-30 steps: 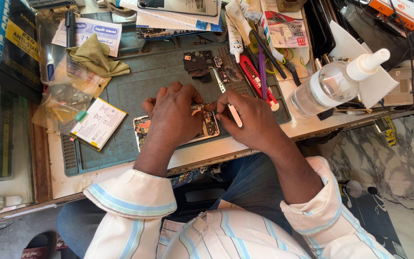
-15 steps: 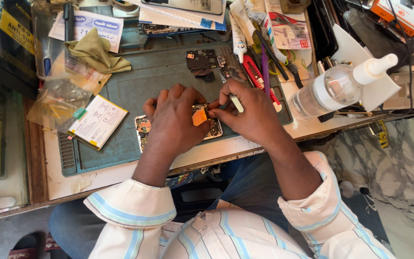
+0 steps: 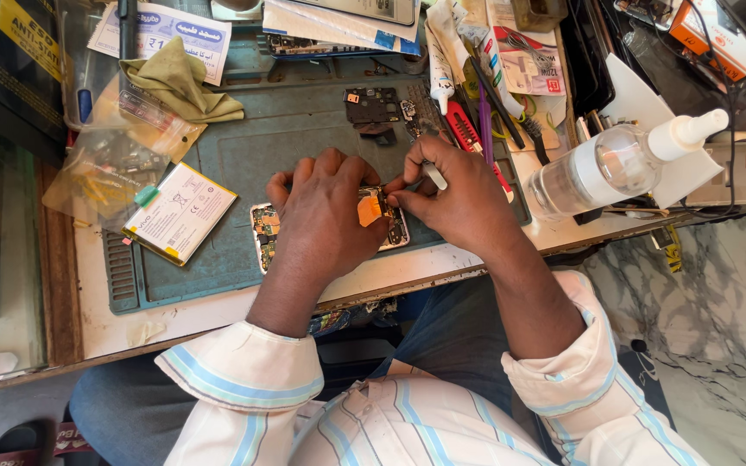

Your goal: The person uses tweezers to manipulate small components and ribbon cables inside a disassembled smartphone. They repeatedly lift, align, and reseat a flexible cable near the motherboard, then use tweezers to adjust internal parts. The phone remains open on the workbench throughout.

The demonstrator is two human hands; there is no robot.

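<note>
Here both hands [image 3: 325, 211] [image 3: 451, 194] work on opened phone [image 3: 262, 231] w/ tweezers [image 3: 432, 175]

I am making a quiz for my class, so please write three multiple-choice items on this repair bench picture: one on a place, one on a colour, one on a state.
1. Where does the phone battery lie?
A. On the mat, on the person's left of the opened phone
B. Under the clear bottle
C. On the floor

2. What colour is the folded cloth at the far side of the mat?
A. Bright red
B. Olive green
C. White

3. In what state is the phone under the hands?
A. Sealed in a box
B. Closed, screen lit
C. Opened, inner parts showing

Answers:
1. A, as the white battery rests on the grey-green mat beside the phone, apart from it.
2. B, as the cloth is dull olive green.
3. C, as circuit parts and an orange piece show between the left hand and the right hand, which pinches a slim tool.
</note>
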